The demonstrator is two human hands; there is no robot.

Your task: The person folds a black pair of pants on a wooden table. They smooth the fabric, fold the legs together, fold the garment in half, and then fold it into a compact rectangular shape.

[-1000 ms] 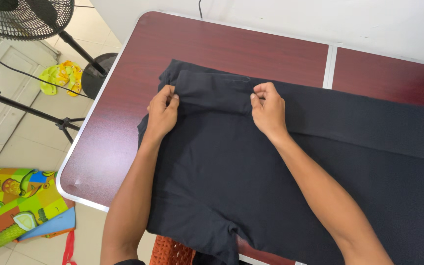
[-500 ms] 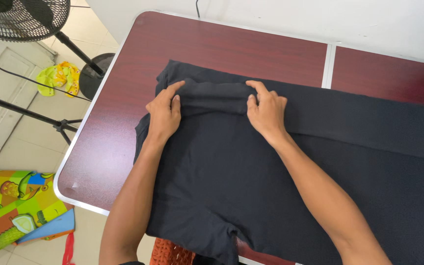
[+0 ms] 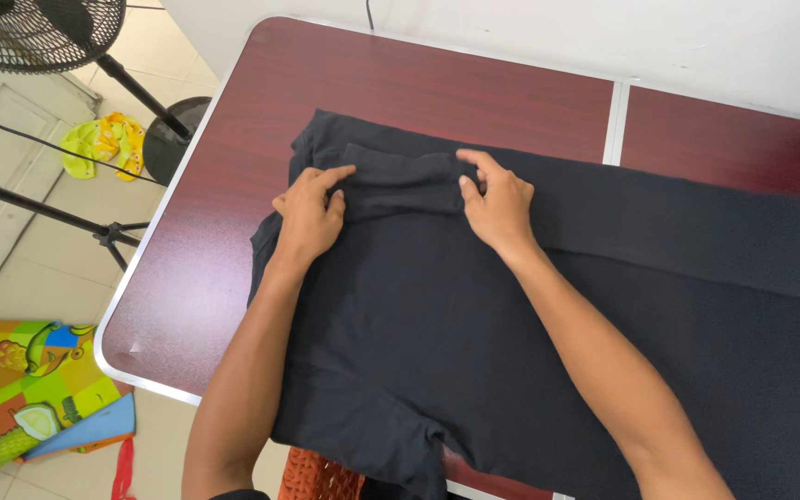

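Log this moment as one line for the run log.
left hand: on folded sleeve | right hand: on sleeve's other end | black shirt: flat on dark red table

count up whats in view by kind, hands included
hands: 2, the left hand and the right hand, both resting on the folded sleeve
black garment: 1
dark red table: 1
standing fan: 1
tripod: 1
yellow sandals: 1 pair
fruit-print play mat: 1
orange basket: 1
total: 9
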